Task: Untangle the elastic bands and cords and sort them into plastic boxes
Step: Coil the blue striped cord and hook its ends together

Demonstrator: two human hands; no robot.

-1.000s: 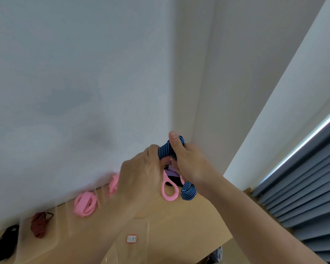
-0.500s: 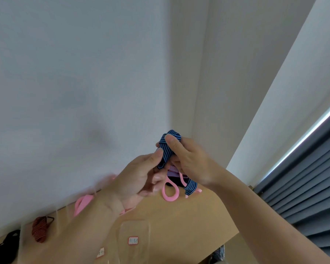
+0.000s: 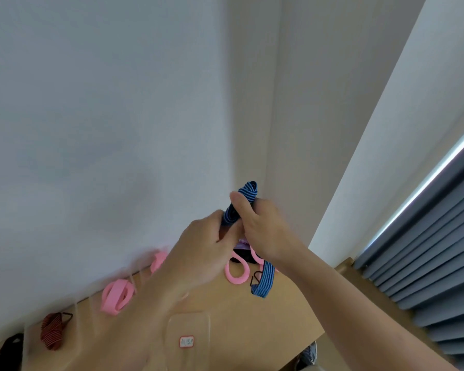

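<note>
Blue striped band (image 3: 249,190) was pinched by the left hand (image 3: 198,255) and right hand (image 3: 265,228), mid-frame. The label (image 3: 186,341) on the clear box (image 3: 196,322) below was too blurry.

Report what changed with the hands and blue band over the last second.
The left hand turned its palm up, then rolled back over, gripping the blue striped band. The band's loop now pokes above the thumb of the right hand. Both kept hold; the boxed pink bands stayed put.
</note>
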